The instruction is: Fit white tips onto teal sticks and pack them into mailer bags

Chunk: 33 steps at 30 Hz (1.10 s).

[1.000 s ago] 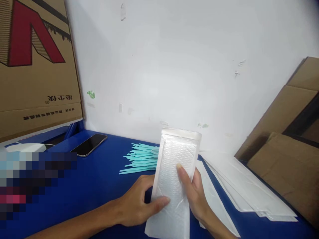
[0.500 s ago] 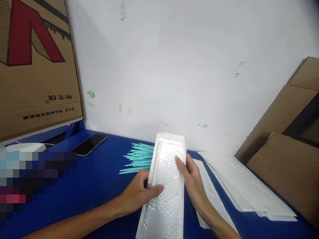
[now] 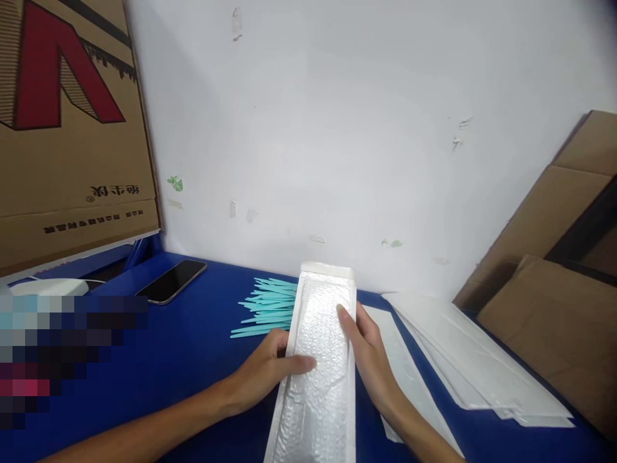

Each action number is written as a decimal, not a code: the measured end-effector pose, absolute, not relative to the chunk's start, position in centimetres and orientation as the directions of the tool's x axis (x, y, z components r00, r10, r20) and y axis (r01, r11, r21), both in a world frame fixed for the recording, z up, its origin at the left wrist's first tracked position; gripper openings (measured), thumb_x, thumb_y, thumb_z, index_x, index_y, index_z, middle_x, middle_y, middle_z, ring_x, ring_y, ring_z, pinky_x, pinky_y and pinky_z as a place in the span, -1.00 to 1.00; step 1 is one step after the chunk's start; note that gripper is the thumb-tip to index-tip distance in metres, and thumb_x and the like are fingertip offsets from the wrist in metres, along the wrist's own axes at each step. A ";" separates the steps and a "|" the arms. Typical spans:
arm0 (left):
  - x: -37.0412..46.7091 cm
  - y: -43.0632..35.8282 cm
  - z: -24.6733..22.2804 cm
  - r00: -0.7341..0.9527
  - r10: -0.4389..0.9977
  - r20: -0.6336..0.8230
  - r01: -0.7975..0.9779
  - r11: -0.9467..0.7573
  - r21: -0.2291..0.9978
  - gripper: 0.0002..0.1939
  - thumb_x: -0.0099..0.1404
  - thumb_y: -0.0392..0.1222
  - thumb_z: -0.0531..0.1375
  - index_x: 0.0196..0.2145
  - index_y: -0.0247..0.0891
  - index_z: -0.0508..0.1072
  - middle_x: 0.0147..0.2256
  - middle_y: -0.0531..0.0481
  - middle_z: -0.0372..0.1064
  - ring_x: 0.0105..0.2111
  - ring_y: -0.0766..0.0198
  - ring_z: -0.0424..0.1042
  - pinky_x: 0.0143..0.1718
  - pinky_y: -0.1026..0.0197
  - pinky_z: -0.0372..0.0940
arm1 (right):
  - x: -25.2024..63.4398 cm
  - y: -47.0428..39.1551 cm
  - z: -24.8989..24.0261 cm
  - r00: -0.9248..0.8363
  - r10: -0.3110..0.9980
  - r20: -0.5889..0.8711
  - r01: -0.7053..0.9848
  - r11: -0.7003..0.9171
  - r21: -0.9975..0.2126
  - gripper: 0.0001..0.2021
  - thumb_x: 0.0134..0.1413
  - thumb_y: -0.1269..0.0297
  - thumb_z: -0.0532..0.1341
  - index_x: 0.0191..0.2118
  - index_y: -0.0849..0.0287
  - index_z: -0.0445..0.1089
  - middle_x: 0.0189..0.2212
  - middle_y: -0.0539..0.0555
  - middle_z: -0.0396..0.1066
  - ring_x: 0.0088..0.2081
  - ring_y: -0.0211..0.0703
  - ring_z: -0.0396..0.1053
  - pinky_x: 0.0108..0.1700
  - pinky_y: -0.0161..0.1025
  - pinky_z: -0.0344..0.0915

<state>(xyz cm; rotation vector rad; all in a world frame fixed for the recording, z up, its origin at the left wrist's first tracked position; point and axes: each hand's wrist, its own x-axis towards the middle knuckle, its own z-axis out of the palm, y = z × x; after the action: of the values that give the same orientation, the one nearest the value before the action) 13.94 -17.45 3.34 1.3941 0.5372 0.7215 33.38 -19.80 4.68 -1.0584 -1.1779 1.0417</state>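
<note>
A white, shiny bubble mailer (image 3: pixel 321 321) stands tilted up in front of me, its narrow flap strip at the top. My left hand (image 3: pixel 272 366) is closed on its left edge, thumb lying across the front. On the right edge my right hand (image 3: pixel 366 344) grips it, the thumb pressed on the front near the top. The other fingers of both hands are mostly hidden behind it. Just behind the mailer, to the left, lies a pile of thin turquoise pointed sticks (image 3: pixel 267 302), partly covered by the mailer.
Several flat white mailers (image 3: pixel 472 354) are stacked at the right of the blue table (image 3: pixel 193 360). A smartphone (image 3: pixel 173 281) lies at the back left. A large printed carton (image 3: pixel 72 154) stands left, and brown cardboard (image 3: pixel 544 315) leans right. A white wall closes the back.
The bubble mailer and my right hand have shifted slightly left, and the mailer's top sits a touch lower. Both hands keep their grip.
</note>
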 end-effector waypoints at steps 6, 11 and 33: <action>13.5 -16.4 3.6 0.490 0.863 0.127 -0.161 -0.053 0.986 -0.63 0.37 0.13 0.26 -0.22 -0.26 0.61 -0.25 -0.05 0.56 -0.26 0.17 0.51 -0.18 0.20 0.36 | 33.2 -19.7 4.4 -0.011 0.983 0.181 -0.033 0.181 -0.983 -0.50 0.26 -0.12 0.26 0.19 0.02 0.45 0.03 0.14 0.54 -0.04 0.13 0.48 -0.05 -0.05 0.41; 13.3 -15.2 4.4 0.353 0.921 0.168 -0.187 -0.107 0.977 -0.54 0.25 0.09 0.37 -0.02 -0.28 0.57 -0.12 -0.12 0.58 -0.17 0.06 0.53 -0.10 0.13 0.37 | 32.6 -20.0 4.8 -0.109 0.982 0.156 0.004 0.158 -0.987 -0.52 0.22 -0.13 0.28 0.09 0.09 0.49 -0.10 0.15 0.57 -0.18 0.04 0.50 -0.07 -0.07 0.40; 13.1 -14.5 3.8 0.272 0.952 0.138 -0.087 -0.119 0.989 -0.54 0.20 0.16 0.33 -0.13 -0.28 0.53 -0.48 0.07 0.41 -0.51 0.29 0.32 -0.49 0.30 0.17 | 34.4 -18.3 3.6 0.065 0.975 0.212 0.131 0.203 -0.970 -0.45 0.20 -0.20 0.26 0.06 0.16 0.45 -0.59 -0.08 0.24 -0.54 -0.23 0.17 -0.52 -0.31 0.19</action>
<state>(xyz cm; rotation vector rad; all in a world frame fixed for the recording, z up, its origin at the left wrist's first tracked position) 13.08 -14.51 3.80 1.3710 0.8854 1.1220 34.44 -18.26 3.57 -1.1767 -1.3317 0.9349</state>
